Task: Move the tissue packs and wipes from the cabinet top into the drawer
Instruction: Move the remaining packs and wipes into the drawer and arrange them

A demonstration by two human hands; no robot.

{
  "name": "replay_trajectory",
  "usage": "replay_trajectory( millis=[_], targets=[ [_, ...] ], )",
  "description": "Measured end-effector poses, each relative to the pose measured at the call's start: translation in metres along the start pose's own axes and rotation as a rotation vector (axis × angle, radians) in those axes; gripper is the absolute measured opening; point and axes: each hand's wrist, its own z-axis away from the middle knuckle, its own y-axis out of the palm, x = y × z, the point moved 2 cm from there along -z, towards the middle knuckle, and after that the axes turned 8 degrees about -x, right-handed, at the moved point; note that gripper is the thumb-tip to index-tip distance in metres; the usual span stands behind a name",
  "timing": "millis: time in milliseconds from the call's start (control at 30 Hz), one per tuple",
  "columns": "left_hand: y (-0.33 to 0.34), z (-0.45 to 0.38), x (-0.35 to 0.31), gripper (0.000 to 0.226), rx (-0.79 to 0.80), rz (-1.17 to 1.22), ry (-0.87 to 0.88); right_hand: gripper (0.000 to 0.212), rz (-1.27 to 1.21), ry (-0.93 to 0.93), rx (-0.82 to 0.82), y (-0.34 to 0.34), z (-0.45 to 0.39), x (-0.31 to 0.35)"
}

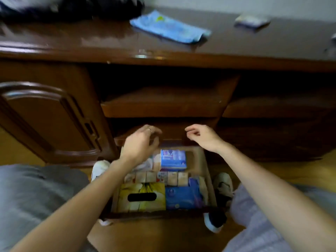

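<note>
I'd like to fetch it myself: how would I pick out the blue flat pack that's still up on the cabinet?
Start at the dark glossy cabinet top above the open drawer. Near its middle, toward the back wall, lies the flat light-blue pack with a small yellow-green mark. The only other pack up there, the small pale one to the right, is far smaller and greyish white.

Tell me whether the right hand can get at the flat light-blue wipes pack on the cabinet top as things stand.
Probably yes. The right hand is empty over the open wooden drawer, and nothing lies between it and the flat light-blue wipes pack; it looks like a long reach up and forward.
</note>
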Motion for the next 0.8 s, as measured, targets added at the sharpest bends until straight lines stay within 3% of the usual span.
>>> replay_trajectory(
  millis=[167, 233, 300, 500, 600, 800],
  targets=[
    [-0.100, -0.085, -0.078, 0.017, -0.337, -0.036, 0.306, 0.017, 0.127, -0.263, -0.403, -0.121, 0.025, 0.086],
    [-0.121, -0.124, -0.099, 0.017, -0.386, -0.047, 0.332, 0.016, 0.236, -0.359, -0.580, -0.157, 0.021, 0.111],
    [-0.128, -0.162, -0.110, 0.018, -0.361, -0.068, 0.294, 0.017, 0.332, -0.417, -0.658, -0.182, 0.008, 0.126],
    [-0.090, -0.249, -0.109, 0.067, 0.070, -0.282, 0.164, 0.025, 0.509, -0.287, -0.627, -0.217, -0.049, 0.136],
    [-0.061, -0.287, -0.112, 0.079, 0.250, -0.373, 0.117, 0.028, 0.542, -0.239, -0.611, -0.233, -0.089, 0.133],
    [-0.019, -0.344, -0.117, 0.064, 0.198, -0.361, 0.152, 0.056, 0.788, 0.191, -0.492, -0.292, -0.191, 0.098]
  ],
)
